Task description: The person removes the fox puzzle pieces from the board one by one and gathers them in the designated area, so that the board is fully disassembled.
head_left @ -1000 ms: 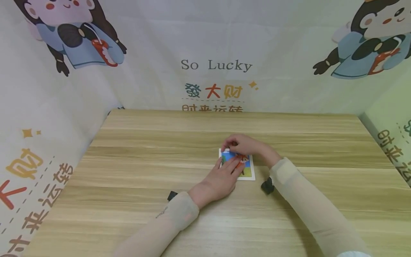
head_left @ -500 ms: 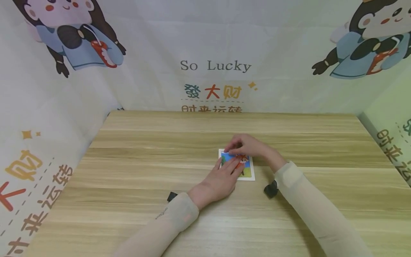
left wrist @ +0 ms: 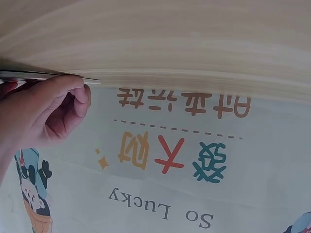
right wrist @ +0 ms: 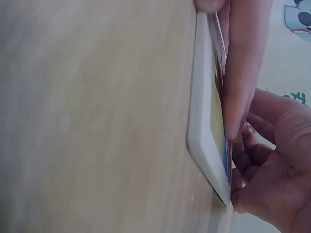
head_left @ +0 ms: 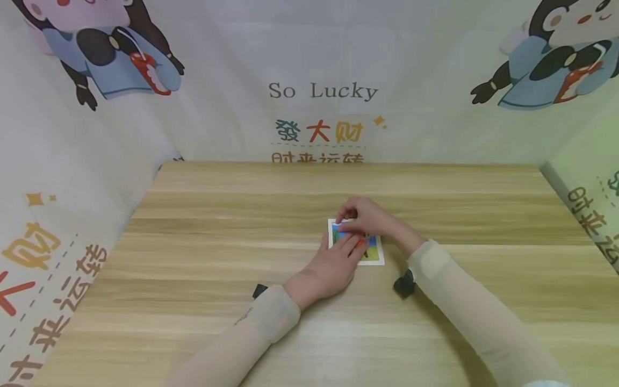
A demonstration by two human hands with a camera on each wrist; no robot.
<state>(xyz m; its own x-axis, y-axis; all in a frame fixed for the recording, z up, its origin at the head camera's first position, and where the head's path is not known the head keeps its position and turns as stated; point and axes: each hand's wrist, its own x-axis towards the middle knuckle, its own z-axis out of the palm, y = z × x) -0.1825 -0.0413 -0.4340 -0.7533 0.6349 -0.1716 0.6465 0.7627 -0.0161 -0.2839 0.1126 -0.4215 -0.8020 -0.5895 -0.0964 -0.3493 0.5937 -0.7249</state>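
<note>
Right hand (head_left: pixel 369 216) has edged slightly left over the picture board (head_left: pixel 374 256), hiding more of its print; left hand (head_left: pixel 331 266) shows no clear shift. Head view tipped a touch.

Board: flat on the desk (head_left: pixel 217 226), white border showing, a backdrop cloth (head_left: pixel 425 64) well beyond its far edge. Left hand lies across its near-left part, fingers nearly straight, gripping nothing; likely a steadying weight so the board won't skate. Right hand at the far-left corner, fingers bent, thumb close to the index finger. Probably fine work with the tips; whether they pinch anything, cannot tell, even from the wrist views.

Poses: left forearm comes in from near-left of the board, palm down and low. Right forearm slants in from near-right, wrist bent, hand arched over the far edge.
</note>
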